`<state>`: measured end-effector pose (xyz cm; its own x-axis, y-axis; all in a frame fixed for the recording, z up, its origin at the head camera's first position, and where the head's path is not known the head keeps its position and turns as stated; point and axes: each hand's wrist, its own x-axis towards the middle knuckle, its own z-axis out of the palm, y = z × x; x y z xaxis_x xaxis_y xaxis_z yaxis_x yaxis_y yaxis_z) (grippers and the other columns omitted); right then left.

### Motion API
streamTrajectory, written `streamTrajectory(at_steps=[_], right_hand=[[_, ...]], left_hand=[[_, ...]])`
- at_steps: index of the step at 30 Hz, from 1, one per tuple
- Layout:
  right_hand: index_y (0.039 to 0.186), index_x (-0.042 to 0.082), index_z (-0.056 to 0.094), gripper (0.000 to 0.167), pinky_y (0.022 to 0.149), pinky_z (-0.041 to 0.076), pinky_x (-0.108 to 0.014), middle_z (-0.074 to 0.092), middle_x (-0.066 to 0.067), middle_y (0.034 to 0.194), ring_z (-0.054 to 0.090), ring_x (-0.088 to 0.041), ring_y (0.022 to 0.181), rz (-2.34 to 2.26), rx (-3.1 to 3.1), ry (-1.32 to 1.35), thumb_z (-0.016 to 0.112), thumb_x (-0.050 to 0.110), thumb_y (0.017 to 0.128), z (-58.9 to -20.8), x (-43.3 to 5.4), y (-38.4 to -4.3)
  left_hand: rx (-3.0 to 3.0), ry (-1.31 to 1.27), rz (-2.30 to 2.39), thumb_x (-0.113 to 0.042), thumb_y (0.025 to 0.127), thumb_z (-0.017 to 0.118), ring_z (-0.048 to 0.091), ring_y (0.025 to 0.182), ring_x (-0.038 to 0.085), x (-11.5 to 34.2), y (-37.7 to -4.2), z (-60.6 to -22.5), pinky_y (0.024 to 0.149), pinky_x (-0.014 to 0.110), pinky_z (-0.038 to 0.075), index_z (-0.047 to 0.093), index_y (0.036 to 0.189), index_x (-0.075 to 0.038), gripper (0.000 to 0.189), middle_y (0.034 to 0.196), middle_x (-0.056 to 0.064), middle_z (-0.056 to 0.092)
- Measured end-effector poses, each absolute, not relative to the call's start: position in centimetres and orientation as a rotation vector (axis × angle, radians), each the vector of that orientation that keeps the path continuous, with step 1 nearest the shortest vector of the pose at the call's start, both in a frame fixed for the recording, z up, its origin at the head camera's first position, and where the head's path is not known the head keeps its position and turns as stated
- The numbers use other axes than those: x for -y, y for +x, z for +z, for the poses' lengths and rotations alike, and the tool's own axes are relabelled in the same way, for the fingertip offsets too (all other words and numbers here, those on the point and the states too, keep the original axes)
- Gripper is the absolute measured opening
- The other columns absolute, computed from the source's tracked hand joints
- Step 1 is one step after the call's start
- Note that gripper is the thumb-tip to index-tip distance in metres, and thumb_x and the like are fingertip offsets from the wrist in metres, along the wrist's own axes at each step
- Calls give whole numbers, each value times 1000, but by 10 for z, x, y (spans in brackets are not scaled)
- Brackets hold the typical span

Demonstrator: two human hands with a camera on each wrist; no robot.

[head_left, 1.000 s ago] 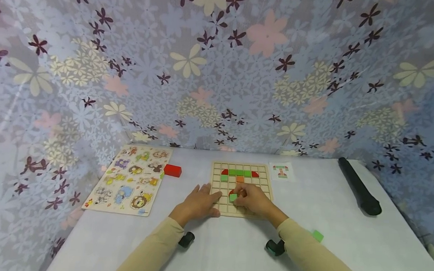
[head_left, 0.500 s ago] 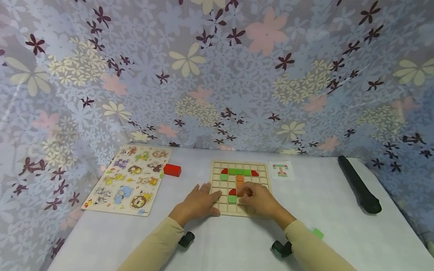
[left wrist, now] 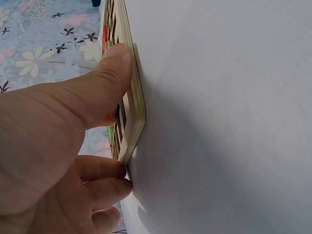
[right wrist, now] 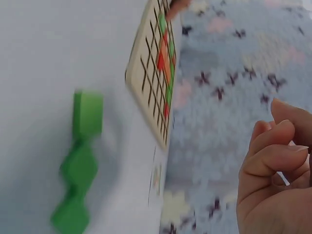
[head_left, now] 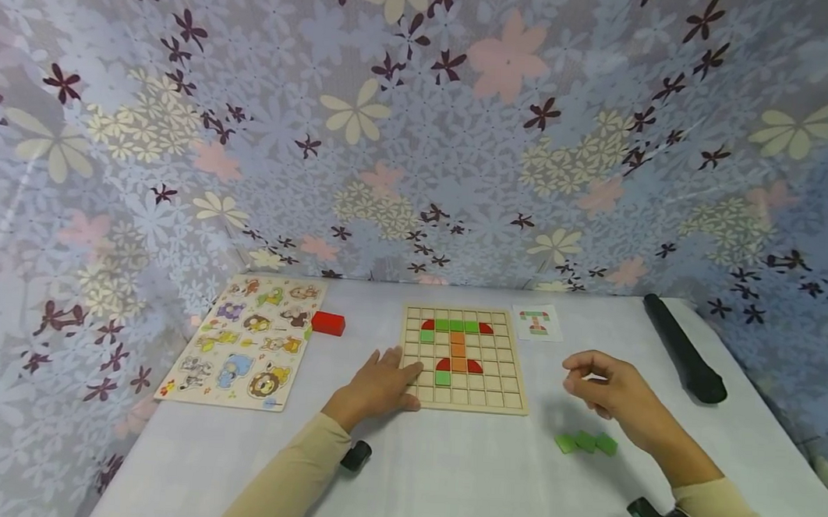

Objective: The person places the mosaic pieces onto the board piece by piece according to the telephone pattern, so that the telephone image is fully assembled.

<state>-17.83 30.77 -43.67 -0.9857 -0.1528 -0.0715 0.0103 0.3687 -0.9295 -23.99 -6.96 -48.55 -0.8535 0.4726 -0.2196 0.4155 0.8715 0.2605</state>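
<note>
A wooden grid board lies mid-table in the head view, with green square blocks, orange square blocks and red quarter-round blocks in its cells. My left hand rests at its near left corner. The thumb touches the near edge, the index finger reaches over the grid, and the other fingers lie by the left side. My right hand hovers to the right of the board, fingers loosely bent, nothing visible between them. Below it on the table sit three loose green blocks, in a row.
A small pattern card lies right of the board. Farther right is a black microphone-shaped object. An animal picture board and a red block are on the left. A flowered cloth hangs behind the table.
The right hand has let go of a green block, which now sits in a cell below the left red quarter-round, and has moved right off the board. The left hand has stayed in place.
</note>
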Motion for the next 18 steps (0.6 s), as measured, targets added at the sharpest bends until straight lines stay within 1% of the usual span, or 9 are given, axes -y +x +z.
streamTrajectory(at_steps=[5,8,9,14,18], right_hand=[[125,10,59,33,53,41,-34,61,2,110,49,-16,68,-1703,-2486,-36,71,24,98,-444,-341,-162],[132,10,57,39,55,42,-35,60,3,116,51,-17,72,-1681,-2459,30,70,23,98,-455,-355,-156],[135,9,56,42,55,42,-34,60,2,118,51,-17,73,-1661,-2449,52,71,23,98,-460,-359,-154],[147,-1,46,64,55,44,-33,57,-15,133,53,-17,80,-1514,-2402,143,74,23,95,-482,-371,-146],[149,-2,43,71,56,43,-33,54,-22,137,54,-18,86,-1420,-2392,175,76,25,93,-489,-375,-142]], left_hand=[[-2759,683,298,-47,89,74,23,155,34,71,-240,-486,127,51,14,46,155,-21,76,164,21,30],[-2758,684,296,-47,90,73,23,155,34,70,-240,-486,127,51,14,46,155,-21,76,164,21,30],[-2759,685,293,-48,90,72,23,155,34,70,-240,-486,127,51,14,45,155,-22,76,164,21,30],[-2761,688,299,-47,89,74,24,154,34,70,-239,-486,127,51,15,47,155,-20,76,164,21,31],[-2767,675,296,-47,88,74,25,154,34,70,-239,-487,127,51,15,47,154,-21,76,164,21,31]])
